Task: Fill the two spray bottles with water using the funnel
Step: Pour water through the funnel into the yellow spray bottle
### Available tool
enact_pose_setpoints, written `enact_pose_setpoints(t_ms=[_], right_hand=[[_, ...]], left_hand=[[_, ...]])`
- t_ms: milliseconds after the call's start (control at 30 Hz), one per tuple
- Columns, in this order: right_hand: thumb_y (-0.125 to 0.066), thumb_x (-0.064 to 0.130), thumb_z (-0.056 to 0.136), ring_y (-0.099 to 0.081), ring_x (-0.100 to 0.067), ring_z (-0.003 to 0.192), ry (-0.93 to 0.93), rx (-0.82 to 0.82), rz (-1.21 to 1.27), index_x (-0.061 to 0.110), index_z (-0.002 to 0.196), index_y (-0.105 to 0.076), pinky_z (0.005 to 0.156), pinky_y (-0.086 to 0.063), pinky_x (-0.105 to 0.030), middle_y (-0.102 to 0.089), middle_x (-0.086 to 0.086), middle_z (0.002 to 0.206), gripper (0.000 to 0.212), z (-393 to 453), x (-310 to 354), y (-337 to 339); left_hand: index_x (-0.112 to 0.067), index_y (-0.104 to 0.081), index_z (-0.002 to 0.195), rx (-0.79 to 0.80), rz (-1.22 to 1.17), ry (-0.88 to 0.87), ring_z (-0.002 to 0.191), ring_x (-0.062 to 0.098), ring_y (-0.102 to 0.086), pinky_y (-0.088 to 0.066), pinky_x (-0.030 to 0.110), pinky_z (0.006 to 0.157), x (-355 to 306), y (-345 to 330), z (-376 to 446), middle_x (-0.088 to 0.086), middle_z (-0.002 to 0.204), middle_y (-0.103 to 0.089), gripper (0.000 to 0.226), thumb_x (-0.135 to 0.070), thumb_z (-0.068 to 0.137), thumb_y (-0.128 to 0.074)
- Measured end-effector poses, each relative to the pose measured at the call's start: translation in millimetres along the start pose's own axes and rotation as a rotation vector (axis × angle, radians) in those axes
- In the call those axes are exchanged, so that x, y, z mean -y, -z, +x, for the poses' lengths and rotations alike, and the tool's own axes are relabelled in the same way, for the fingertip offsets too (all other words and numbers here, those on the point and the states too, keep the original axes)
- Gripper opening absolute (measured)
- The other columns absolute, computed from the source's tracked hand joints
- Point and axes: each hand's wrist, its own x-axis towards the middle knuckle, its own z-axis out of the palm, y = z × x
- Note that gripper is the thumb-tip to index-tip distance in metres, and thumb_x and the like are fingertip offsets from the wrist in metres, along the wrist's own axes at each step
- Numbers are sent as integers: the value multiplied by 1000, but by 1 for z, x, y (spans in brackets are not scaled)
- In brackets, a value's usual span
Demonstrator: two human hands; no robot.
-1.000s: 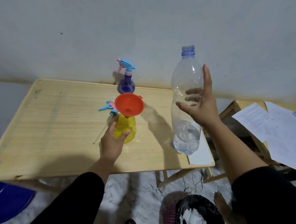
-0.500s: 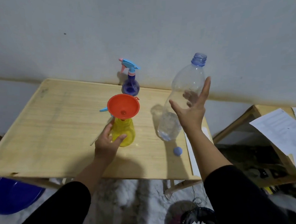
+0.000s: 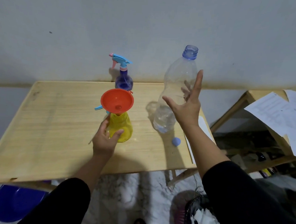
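Wooden counter across the middle of the frame, against a pale wall.

Centre of frame: yellow spray bottle upright on the counter, sprayer top off, orange funnel seated in its neck with the wide mouth up. Left hand against the bottle's lower left side, grip loosely curled round the body, thumb on the front and fingers behind. Just behind the funnel's left edge, a blue sprayer head lying on the counter, mostly hidden.

Farther back, near the wall: purple spray bottle upright, blue and pink trigger top screwed on, well apart from either hand.

Right of centre: clear water bottle, uncapped, tilted with its blue neck toward the upper right, base touching or just above the counter, cannot tell which. A little water pooled in the bottom. Right hand at the bottle's right side, grip wide: fingers straight and spread, thumb out to the left across the front of the bottle, fingers seen through the plastic behind it. Palm seemingly against the bottle.

Blue cap on the counter, just below the water bottle's base.

Lower left, under the counter edge: blue basin on the floor. Lower right: black bin with white paper inside. Right edge: second wooden surface with loose paper sheets.
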Motion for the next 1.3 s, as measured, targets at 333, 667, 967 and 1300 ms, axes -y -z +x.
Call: enact_pose_setpoints(t_ms=[333,667,967,1300], right_hand=[[-69,4,77,-43,-10,110,394,-69,-196,3,124,-55,98,-33,-10,-48,-19,115,50,-51,37,-9],[-81,34,69,-41,-17,135,122,510,-157,27,130,-56,109,-38,-37,-44,-8,145,67,-42,61,-52],[-79,23,73,-53,-15,123,201,482,-98,21,102,-73,104,-44,-37,-55,-6,135,30,-34,48,-58],[-78,20,74,-55,-12,120,167,504,-8,21,99,-73,101,-48,-40,-56,-6,134,26,-32,48,-58]], left_hand=[[-21,-45,137,6,-13,47,124,14,-51,-38,34,108,14,4,7,0,135,-54,68,-19,77,-76],[-50,-41,128,4,2,41,119,8,-54,-41,38,106,24,4,11,-22,122,-56,76,-61,58,-69],[-44,-42,129,-45,20,17,118,11,-56,-44,39,103,28,1,12,-11,126,-60,78,-63,57,-67],[-42,-45,129,-42,9,25,120,10,-54,-43,40,104,32,0,13,-10,127,-59,79,-64,57,-68]])
